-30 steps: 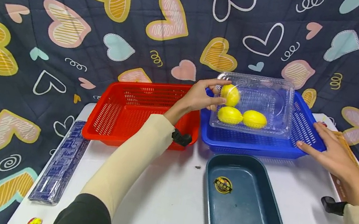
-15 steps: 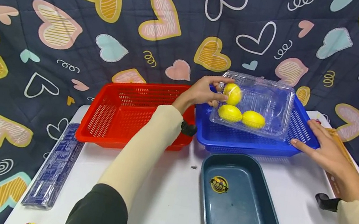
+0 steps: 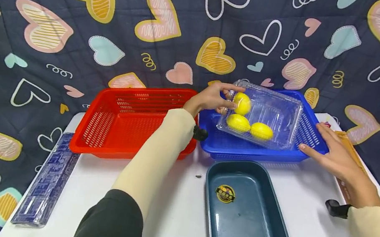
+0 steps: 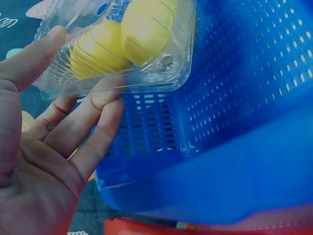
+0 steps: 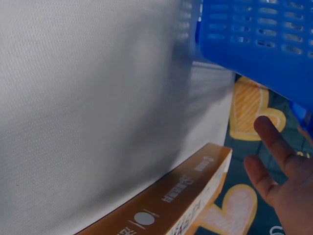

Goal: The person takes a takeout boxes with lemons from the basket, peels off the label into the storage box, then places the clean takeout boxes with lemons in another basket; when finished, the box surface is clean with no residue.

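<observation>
My left hand [image 3: 213,96] grips the left end of a clear plastic clamshell box [image 3: 280,126], thumb on one side and fingers on the other. Inside the box lie three yellow lemons [image 3: 238,123], two side by side and one above them at the left. The box is tilted over the blue basket [image 3: 245,151], overlapping it in the head view. In the left wrist view the box [image 4: 161,81] shows between thumb and curled fingers. My right hand [image 3: 339,159], fingers spread and fairly straight, rests at the right rim of the blue basket.
A red basket [image 3: 135,123] stands left of the blue one. In front is a dark teal tray [image 3: 246,230] with a round sticker. A blue-patterned packet [image 3: 47,182] lies at the left table edge, an orange-brown box [image 5: 181,196] at the right. A heart-patterned cloth [image 3: 148,9] hangs behind.
The clamshell box has tilted, its right end dropping lower over the blue basket, with my left hand still gripping it. The whole head view has shifted slightly. My right hand stays at the basket rim.
</observation>
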A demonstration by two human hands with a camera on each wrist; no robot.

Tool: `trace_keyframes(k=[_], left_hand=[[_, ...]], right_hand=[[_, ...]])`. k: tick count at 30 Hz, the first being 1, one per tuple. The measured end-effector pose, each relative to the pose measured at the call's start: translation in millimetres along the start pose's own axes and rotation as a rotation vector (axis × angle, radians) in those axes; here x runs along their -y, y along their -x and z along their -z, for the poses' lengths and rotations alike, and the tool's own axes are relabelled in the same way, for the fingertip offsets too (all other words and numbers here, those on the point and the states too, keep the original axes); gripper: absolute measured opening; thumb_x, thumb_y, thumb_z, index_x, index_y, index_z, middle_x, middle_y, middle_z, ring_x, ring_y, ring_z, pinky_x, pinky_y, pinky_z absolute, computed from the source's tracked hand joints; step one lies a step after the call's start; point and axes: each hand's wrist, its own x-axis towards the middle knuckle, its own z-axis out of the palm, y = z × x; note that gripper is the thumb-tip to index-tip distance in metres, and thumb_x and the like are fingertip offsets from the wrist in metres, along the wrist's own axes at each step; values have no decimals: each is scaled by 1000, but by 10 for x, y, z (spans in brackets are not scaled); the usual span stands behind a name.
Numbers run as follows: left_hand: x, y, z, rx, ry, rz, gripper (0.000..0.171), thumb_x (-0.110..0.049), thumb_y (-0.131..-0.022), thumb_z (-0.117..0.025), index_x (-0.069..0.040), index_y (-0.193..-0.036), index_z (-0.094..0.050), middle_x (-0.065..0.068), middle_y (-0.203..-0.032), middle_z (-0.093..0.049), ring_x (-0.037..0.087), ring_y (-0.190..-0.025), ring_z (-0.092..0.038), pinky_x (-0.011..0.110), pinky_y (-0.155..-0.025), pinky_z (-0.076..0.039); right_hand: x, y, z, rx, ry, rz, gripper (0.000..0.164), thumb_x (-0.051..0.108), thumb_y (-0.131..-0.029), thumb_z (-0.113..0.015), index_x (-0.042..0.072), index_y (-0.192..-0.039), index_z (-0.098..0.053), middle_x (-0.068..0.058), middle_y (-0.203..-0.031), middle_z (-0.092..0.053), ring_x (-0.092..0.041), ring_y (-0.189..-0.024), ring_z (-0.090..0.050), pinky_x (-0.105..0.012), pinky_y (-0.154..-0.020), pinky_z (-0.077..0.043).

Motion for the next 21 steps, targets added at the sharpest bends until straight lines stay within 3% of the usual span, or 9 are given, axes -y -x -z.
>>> trace_keyframes(k=[6,13,17,21], left_hand=[[-44,-28,-65,7,-1,38,58,-4,-91,-73,-18,-145,-58,8,-83,-41,29,-58,-53,32,-60,-55],[-39,-28,-132,1,7,67,60,-6,-92,-74,-18,-147,-56,11,-88,-44,38,-72,-62,45,-78,-61],[69,-106,-152,-11,27,78,61,-8,-90,-76,-21,-146,-57,11,-87,-44,27,-62,-61,30,-63,-58],[204,-188,-171,-34,11,63,60,-13,-88,-79,-27,-143,-61,10,-84,-46,22,-63,-60,26,-64,-58]], right_hand=[[14,6,5,11,-2,-16,105,56,-94,-63,9,-164,0,-20,-171,5,-49,-156,6,-75,-119,-3],[26,-2,-1,27,-37,-40,106,57,-94,-63,12,-164,2,-19,-172,7,-50,-156,7,-76,-118,-2],[18,-2,-1,19,-18,-26,105,57,-94,-62,11,-164,1,-19,-171,6,-51,-156,5,-76,-118,-3],[16,8,0,21,-35,-37,105,58,-94,-62,13,-164,2,-17,-172,8,-50,-156,6,-77,-118,-2]])
